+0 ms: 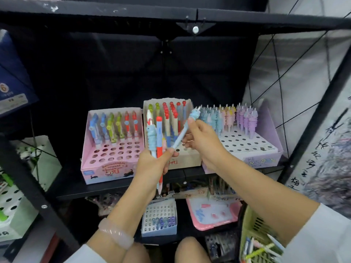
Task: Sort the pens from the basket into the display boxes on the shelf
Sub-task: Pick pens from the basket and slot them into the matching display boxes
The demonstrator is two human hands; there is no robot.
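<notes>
Gripping an upright bundle of pens (158,149), tips down, the left hand (152,168) sits nearest. Just beyond, the right hand (201,141) pinches a pale blue pen with a soft ribbed creature top (187,128), tilted, top up-right, before the lilac perforated display box (266,149) on the black shelf (114,186).

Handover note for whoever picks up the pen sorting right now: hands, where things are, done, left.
Left hand: grips a bunch of pens, upright, in front of the middle box.
Right hand: pinches a light blue unicorn pen, tilted, its lower end at the left hand's grip.
Boxes on the shelf: pink box left, middle box, purple box right; each has pens in the back rows and empty holes in front.
Done: back rows filled.
Left: the unicorn pen likely belongs in the purple box; then the held bunch and the pens in the green basket, lower right.
</notes>
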